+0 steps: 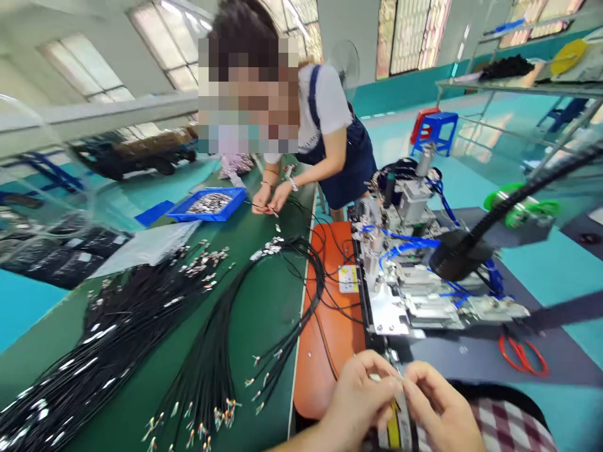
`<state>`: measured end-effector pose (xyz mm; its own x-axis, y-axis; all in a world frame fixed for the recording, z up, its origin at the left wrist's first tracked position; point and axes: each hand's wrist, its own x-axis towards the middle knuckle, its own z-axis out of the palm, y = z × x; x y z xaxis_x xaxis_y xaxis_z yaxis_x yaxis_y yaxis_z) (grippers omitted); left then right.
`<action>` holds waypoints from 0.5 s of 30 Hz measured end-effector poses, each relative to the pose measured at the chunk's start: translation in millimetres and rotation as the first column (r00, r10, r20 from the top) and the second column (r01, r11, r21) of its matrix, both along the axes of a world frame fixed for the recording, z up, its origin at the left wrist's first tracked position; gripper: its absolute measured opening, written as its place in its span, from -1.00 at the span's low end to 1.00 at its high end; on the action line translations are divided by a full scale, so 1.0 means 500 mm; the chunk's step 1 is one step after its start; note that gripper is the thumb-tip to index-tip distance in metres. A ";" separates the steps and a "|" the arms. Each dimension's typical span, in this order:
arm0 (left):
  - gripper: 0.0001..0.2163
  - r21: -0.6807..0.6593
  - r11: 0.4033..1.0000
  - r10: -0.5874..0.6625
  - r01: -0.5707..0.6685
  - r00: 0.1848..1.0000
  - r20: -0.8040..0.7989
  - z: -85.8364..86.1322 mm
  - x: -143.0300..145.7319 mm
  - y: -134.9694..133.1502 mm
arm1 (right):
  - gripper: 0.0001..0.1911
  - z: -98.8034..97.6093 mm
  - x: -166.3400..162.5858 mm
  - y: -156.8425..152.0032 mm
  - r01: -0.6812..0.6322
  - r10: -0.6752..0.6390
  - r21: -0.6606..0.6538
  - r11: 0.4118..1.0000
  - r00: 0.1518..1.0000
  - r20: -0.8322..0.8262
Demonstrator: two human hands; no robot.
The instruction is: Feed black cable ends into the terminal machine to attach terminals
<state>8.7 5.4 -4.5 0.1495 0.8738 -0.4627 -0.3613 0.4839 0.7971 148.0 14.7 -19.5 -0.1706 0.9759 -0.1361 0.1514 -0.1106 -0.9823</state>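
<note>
My left hand (360, 398) and my right hand (441, 408) meet at the lower right, fingertips pinched close together. Between them is a small pale piece, too blurred to name. Just beyond my fingers stands a bench machine (409, 270) with metal slides and blue air tubes. A black-and-yellow label (393, 430) shows below my hands. To the left, a bundle of black cables (211, 351) with bare coloured wire ends lies on the green tabletop (257, 307). Some of these cables curve over onto the orange board (313, 376).
Across the table a co-worker (330, 107) bends forward, both hands at a thin cable. Near them is a blue tray (230, 204) of small metal parts. A larger cable pile (127, 333) covers the table's left. Red-handled scissors (522, 358) and a black flexible arm (494, 223) are on the right.
</note>
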 end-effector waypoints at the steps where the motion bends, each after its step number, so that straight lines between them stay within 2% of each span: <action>1: -0.73 0.008 1.000 0.009 -0.008 1.000 -0.013 0.007 -0.006 -0.002 | -0.75 0.004 -0.002 0.000 -0.020 0.019 0.020 1.000 0.999 0.027; 3: -0.77 0.023 1.000 0.001 -0.001 1.000 -0.002 0.015 -0.016 -0.003 | -0.77 0.009 -0.008 -0.001 -0.025 0.023 0.036 0.999 0.998 0.056; 7: -0.78 -0.022 0.999 -0.024 0.025 0.998 0.060 0.009 -0.026 -0.002 | -0.79 0.015 -0.015 -0.006 -0.029 0.029 -0.025 0.999 0.999 0.019; 11: -0.77 -0.054 0.997 -0.051 0.052 0.999 0.019 0.004 -0.028 -0.001 | -0.80 0.026 -0.001 0.001 -0.081 0.079 -0.081 0.993 0.996 -0.033; 15: -0.78 -0.055 0.997 -0.055 0.054 0.998 -0.020 0.005 -0.030 0.002 | -0.83 0.034 0.015 0.021 -0.075 0.071 -0.073 0.995 0.996 -0.049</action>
